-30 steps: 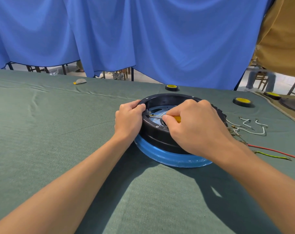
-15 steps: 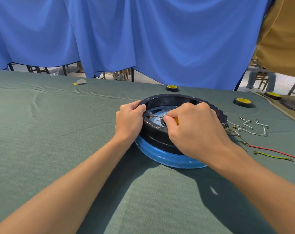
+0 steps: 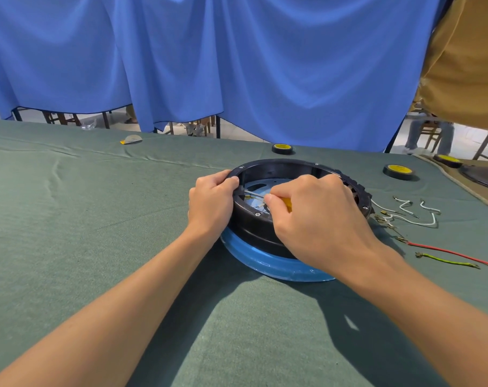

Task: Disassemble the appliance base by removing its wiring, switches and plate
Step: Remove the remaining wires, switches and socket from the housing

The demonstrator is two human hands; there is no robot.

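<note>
Black base (image 3: 265, 227) gripped at nine o'clock by left hand (image 3: 210, 203), right hand (image 3: 318, 219) pinching screwdriver (image 3: 287, 203), barely shifted since: unscrewing probably unfinished.

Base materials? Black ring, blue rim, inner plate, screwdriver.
The black ring is probably moulded plastic, satin finish; its toothed edge and recessed screws suggest it. The blue rim is glossy with smooth highlights: plastic or painted metal, cannot tell. The inner plate is likely sheet metal: pale sheen, punched holes. The screwdriver has a yellow handle, seemingly plastic, and a bright metal shaft.
</note>
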